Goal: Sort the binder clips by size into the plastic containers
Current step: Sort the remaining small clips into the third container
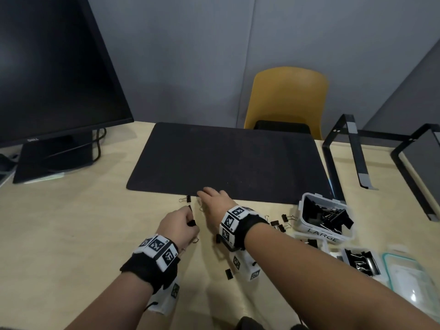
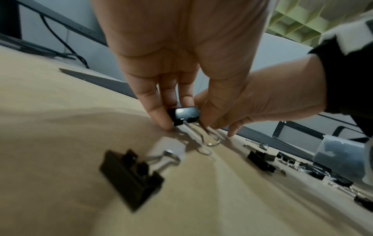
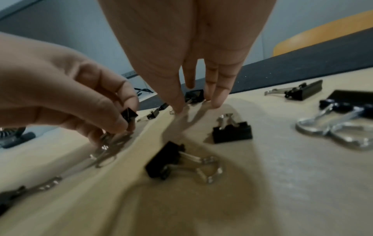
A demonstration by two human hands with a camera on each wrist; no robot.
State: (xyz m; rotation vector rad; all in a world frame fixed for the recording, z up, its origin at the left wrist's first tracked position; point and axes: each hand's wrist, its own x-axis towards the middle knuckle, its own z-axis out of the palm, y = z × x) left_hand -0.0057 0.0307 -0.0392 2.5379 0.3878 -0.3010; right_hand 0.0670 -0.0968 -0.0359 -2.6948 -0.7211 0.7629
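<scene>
Nearest the body, both forearms reach forward over the wooden desk (image 1: 59,234), each wearing a black wrist strap with white marker blocks. A loose binder clip (image 1: 229,273) lies on the desk under the right forearm, another (image 2: 131,178) just beside the left wrist, black body toward the wrist, wire handles pointing away. More loose clips (image 1: 279,225) sit right of the right wrist, handles toward the containers.

At right, three clear plastic containers in a row: nearest one (image 1: 363,262) holds a few black clips, a middle one (image 1: 316,244) mostly hidden by the forearm, the far one labelled LARGE (image 1: 325,216) tilted toward the camera and full of big clips. A teal-rimmed lid (image 1: 404,275) lies just beside the nearest container.

Left hand (image 1: 177,223) palm down, fingers curled, thumb and fingertips pinching a small black clip (image 2: 182,115) resting on the desk; its long axis runs crosswise to the hand, handles pointing back toward the wrist. Right hand (image 1: 213,201) further out, palm down, fingers extended downward and slightly spread, tips on the desk around another small clip (image 3: 194,95) at the near edge of the black desk mat (image 1: 226,160); whether they grip it I cannot tell. One more small clip (image 1: 186,199) lies left of that hand.

Beyond: monitor (image 1: 54,67) far left, black metal stand (image 1: 352,148) far right, yellow chair (image 1: 285,96) behind the desk.
</scene>
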